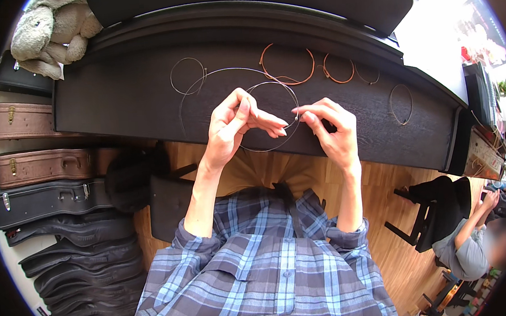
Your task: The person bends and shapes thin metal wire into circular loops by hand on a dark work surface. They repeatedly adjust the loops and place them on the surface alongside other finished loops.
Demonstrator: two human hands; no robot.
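Note:
Between my hands, above the black wooden surface, a thin silvery guitar string (298, 101) hangs in a loose coil, with a long free arc curving out to the left. My left hand (230, 124) has its thumb and forefinger closed on the coil's left side, the other fingers reaching toward the right. With thumb and forefinger together, my right hand (334, 127) pinches the coil's right side, beside a small ball end (296, 118). Fingers partly hide the string where it is gripped.
Beyond my hands lie a silvery coiled string (205, 72), a large copper-coloured coil (312, 60), a smaller copper-coloured coil (341, 82) and a pale coil (411, 97). Several instrument cases (50, 198) line the left. A plush toy (51, 34) sits far left; another person (467, 243) sits at right.

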